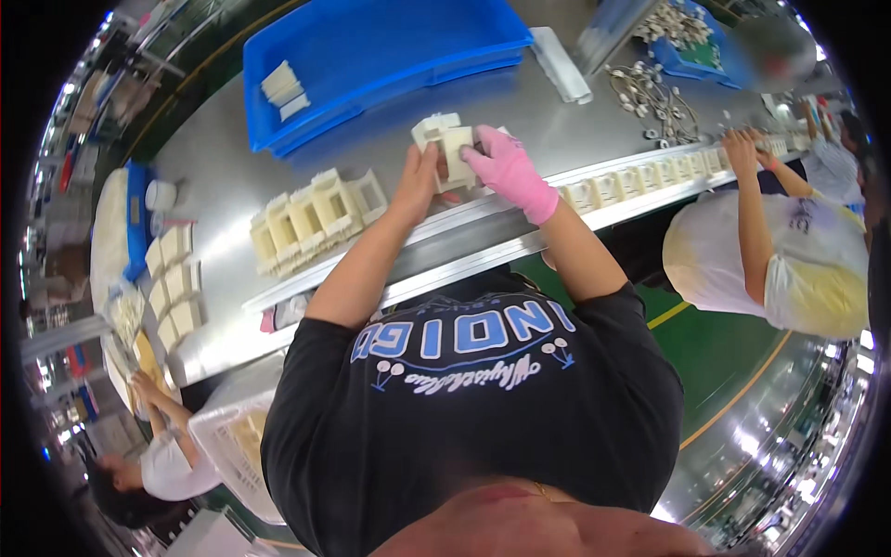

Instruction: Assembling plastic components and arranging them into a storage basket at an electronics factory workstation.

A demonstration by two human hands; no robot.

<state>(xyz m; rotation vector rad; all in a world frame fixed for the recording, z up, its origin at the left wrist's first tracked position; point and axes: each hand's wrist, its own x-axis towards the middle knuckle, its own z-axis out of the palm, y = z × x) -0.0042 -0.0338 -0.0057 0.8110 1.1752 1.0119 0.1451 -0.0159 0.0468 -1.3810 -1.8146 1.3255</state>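
My bare left hand (pixel 418 184) grips the left side of a cream plastic housing (pixel 456 151) above the near edge of the steel table. My right hand (pixel 513 174), in a pink glove, is closed on the housing's right side, with fingers at its upper edge. The held part shows a flat face and a blocky upper end; whether it is one piece or two together, I cannot tell. Left of my left hand stands a row of similar cream housings (pixel 316 221) with open windows. To the right, another row of cream housings (pixel 640 176) sits along a metal rail.
A large blue bin (pixel 390 46) at the back holds a few cream pieces (pixel 284 85). Cream parts (pixel 173 283) lie far left. Wired parts (pixel 654 97) and a white packet (pixel 561 65) lie back right. Co-workers sit on both sides; one's hands (pixel 741 148) are at the rail.
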